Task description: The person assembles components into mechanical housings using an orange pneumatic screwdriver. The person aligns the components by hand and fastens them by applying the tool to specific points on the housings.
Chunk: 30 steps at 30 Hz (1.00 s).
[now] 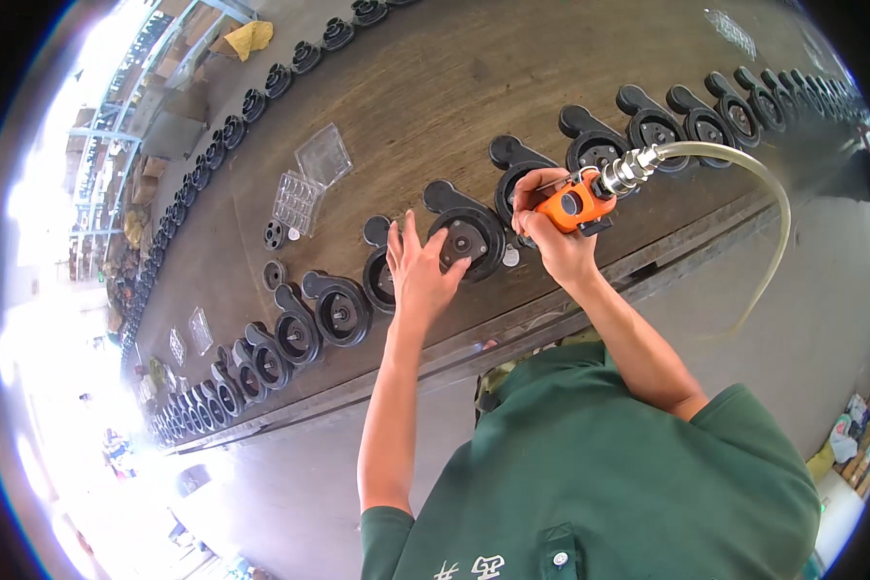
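A long dark workbench (435, 87) carries a row of black pump housings (338, 311); farther left lie clear plastic trays (298, 201), contents unclear. The left hand (418, 273) rests spread on one housing (466, 240), while the right hand (548, 227) grips an orange air tool (575, 203) just right of it.

The tool (575, 205) in the right hand (551, 237) is bright orange with a silver metal fitting (628, 174) and a pale yellowish hose (759, 184). The castings (464, 237) in the row are black, on a dark brown bench (435, 87). The trays (309, 179) are clear plastic. The shirt (599, 474) is dark green.
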Each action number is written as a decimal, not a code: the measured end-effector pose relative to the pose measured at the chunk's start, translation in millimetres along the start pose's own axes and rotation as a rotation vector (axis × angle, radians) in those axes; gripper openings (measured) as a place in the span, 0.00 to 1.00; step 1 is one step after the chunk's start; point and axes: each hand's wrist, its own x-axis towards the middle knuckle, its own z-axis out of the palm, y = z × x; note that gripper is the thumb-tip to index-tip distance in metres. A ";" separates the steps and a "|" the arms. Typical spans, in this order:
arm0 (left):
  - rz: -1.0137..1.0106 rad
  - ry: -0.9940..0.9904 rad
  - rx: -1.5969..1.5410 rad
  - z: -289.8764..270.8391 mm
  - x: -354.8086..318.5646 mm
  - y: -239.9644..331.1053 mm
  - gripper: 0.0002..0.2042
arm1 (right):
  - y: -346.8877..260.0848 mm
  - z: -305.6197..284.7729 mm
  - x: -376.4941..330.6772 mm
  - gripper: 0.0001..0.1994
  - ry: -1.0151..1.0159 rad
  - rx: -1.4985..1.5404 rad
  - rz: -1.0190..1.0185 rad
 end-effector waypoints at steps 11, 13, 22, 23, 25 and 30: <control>0.166 -0.086 0.048 -13.2 29.2 -8.7 0.33 | 30.5 32.6 -0.2 0.13 0.032 -0.084 -0.067; 0.173 -0.079 0.027 -14.2 28.3 -13.2 0.32 | 37.1 37.4 0.7 0.13 0.033 -0.074 -0.059; 0.030 -0.059 0.153 -0.7 16.5 -3.0 0.28 | 51.2 41.7 5.4 0.12 -0.009 -0.154 -0.043; 0.006 -0.060 0.179 0.6 14.2 -0.4 0.27 | 52.2 41.2 7.2 0.12 -0.014 -0.164 -0.045; -0.011 -0.047 0.183 2.4 12.3 1.2 0.25 | 53.4 40.5 9.7 0.11 -0.025 -0.183 -0.036; -0.032 -0.131 0.248 -5.0 18.2 10.3 0.20 | 59.8 38.0 12.2 0.11 -0.049 -0.223 -0.021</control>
